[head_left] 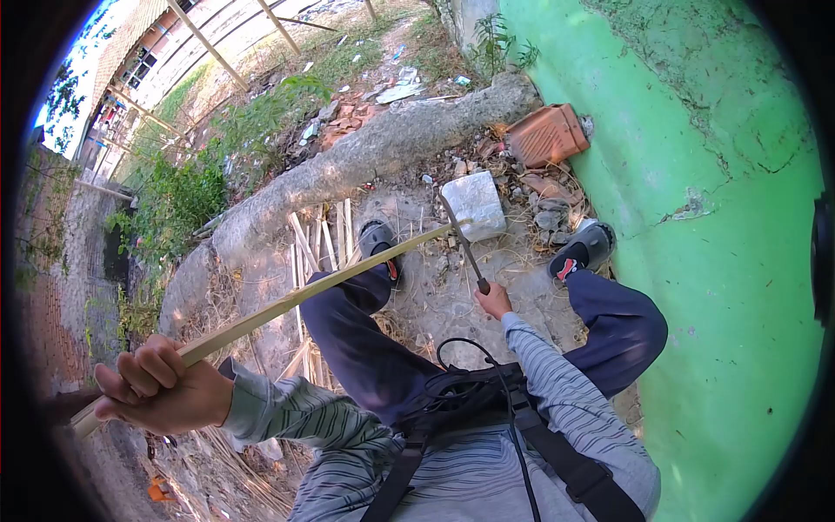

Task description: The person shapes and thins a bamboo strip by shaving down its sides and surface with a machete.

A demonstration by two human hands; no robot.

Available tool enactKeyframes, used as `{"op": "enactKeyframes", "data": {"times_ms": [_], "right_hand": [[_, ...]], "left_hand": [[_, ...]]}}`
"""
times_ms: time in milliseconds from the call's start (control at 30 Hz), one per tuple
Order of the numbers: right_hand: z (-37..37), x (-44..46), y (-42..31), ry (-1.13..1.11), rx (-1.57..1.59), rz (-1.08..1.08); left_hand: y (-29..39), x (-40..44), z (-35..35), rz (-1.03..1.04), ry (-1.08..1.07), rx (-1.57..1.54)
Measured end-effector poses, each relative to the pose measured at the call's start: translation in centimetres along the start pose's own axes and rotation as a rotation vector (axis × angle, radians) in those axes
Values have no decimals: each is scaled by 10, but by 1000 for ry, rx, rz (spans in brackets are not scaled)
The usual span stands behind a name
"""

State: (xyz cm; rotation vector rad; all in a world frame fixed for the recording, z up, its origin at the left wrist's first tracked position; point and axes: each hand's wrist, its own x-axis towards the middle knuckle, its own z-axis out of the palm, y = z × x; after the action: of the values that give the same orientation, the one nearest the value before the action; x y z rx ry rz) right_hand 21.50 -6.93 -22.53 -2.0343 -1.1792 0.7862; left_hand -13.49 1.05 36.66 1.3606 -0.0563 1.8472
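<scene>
My left hand (170,390) is closed around one end of a long split bamboo strip (291,300). The strip slants up and to the right across my bent leg, and its far end lies by a pale stone block (480,202) on the ground. In my right hand (495,301) is the dark handle of a machete (468,250) with a narrow blade curving at the tip. The blade crosses the strip near its far end; whether the edge touches the bamboo I cannot tell.
A green wall (722,287) rises close on my right. Beyond my shoes runs a low, rough concrete ledge (348,161). More bamboo strips (329,239) lie beside my left shoe (377,239). A terracotta tile (548,137) and rubble (553,213) sit near the wall.
</scene>
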Motion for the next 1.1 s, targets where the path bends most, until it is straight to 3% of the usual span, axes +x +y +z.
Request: {"op": "enactKeyframes", "data": {"times_ms": [33,133,233,467,533,667,733,767,833,933,1100], "right_hand": [[2,3,20,2,0,-3],[-18,4,21,-136,67,386],[-28,5,22,-200,87,462],[-21,-22,3,-150,99,266],[-16,-21,-4,-69,150,116],[-25,-12,-26,-171,158,153],[-25,-8,-30,-169,135,62],[-22,-7,-25,-169,134,65],[-6,-1,-7,-236,317,359],[9,3,26,-216,333,476],[0,1,29,-148,210,304]], "left_hand": [[0,0,0,3,-1,-1],[0,0,-2,17,2,-4],[0,1,-8,-8,-25,-21],[1,1,-8,-3,10,0],[0,0,-6,10,28,0],[5,-4,-11,2,11,-18],[7,-5,-15,-13,-17,-29],[7,-6,-13,15,71,54],[5,-6,-8,49,158,136],[4,-4,-5,96,331,389],[5,-4,-10,53,226,249]]}}
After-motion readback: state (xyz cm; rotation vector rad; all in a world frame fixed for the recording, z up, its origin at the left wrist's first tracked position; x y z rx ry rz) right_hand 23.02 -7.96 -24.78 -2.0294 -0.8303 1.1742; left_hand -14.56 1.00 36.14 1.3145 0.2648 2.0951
